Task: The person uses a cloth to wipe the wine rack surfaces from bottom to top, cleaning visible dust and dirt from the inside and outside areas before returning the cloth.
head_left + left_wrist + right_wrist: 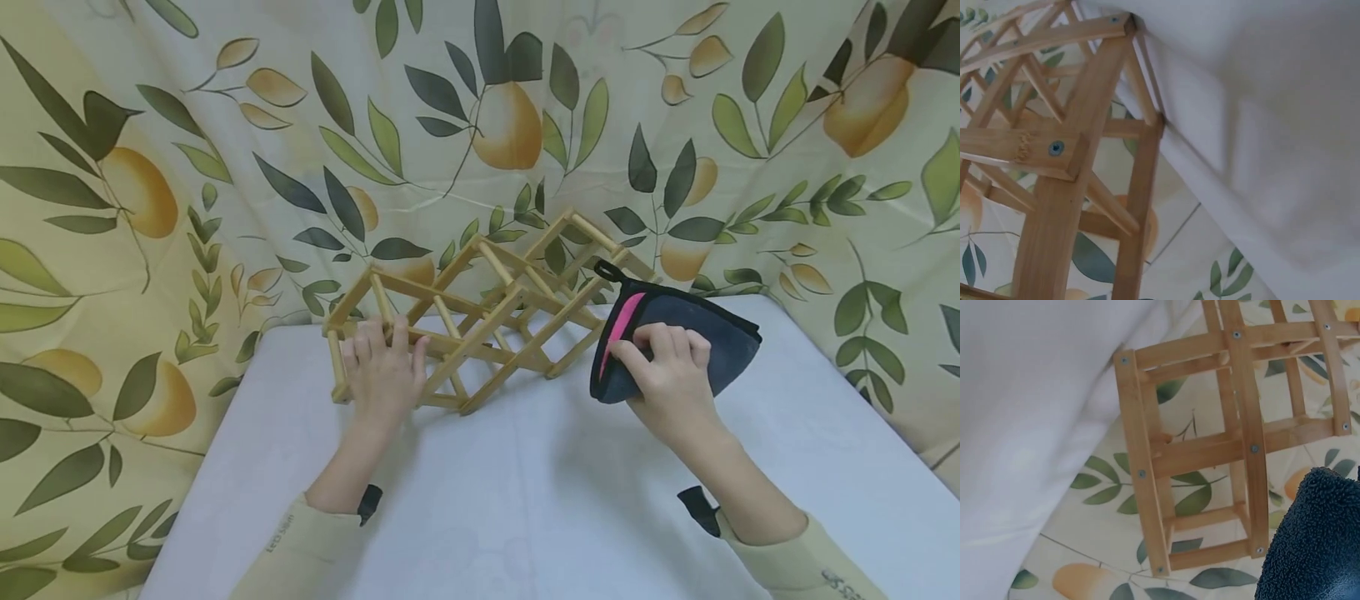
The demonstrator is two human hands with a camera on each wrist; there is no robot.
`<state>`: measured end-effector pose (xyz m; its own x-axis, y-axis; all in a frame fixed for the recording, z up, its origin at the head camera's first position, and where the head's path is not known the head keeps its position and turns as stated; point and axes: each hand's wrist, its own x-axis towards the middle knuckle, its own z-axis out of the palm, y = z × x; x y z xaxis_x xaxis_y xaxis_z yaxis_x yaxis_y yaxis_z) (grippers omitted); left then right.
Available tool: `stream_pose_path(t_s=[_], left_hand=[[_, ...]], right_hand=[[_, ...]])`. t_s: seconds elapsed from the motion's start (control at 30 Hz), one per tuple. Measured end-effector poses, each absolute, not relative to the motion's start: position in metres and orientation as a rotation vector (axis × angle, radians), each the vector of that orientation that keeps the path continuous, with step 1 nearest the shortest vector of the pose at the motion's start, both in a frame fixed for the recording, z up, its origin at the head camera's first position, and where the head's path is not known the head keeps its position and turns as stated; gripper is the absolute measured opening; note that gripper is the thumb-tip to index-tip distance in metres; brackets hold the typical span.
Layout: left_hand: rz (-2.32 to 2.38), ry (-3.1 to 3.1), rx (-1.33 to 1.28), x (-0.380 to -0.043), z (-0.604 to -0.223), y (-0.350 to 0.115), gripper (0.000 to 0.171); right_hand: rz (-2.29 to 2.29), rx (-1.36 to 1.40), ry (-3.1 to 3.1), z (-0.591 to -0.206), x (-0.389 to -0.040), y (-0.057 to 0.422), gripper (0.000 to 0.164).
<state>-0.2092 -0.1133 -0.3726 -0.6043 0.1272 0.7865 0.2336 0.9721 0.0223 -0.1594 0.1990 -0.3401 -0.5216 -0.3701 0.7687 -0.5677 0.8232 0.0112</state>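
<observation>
An expanding lattice rack (517, 292) of light wooden slats and dowels stands opened out at the back of the table. My left hand (382, 367) grips its left end, with fingers over the dowels; the fingertips are partly hidden. My right hand (671, 375) pinches a dark blue cloth pouch-like piece (723, 342) with black edging, a pink stripe and a corner loop. It is in front of the rack's right end. The right wrist view shows the fuzzy surface of the cloth piece (1310, 537) beside the rack (1247, 425).
A white cloth covers the table (495, 500). Behind it and at the sides hangs a curtain (262, 108) printed with fruit and leaves, close to the rack's back. Black straps (699, 510) show at both wrists.
</observation>
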Motion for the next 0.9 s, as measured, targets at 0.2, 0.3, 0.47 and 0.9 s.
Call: stream_pose_path(t_s=[0.2, 0.3, 0.47, 0.9], left_hand=[[-0.13, -2.18, -0.161, -0.205, -0.375, -0.098, 0.035], [-0.122, -2.148, -0.125, -0.204, -0.375, -0.092, 0.033], [-0.11, -2.233, -0.135, -0.199, -0.37, -0.092, 0.033], [-0.083, -2.203, -0.814, -0.221, -0.327, -0.157, 0.056]], right_hand=[[0.314, 0.662, -2.19, -0.342, -0.158, 0.2, 0.046], [0.31, 0.649, -2.215, -0.343, -0.158, 0.202, 0.046], [0.307, 0.632, -2.238, -0.345, -0.157, 0.204, 0.047], [0.295, 0.606, -2.274, -0.345, -0.156, 0.211, 0.051]])
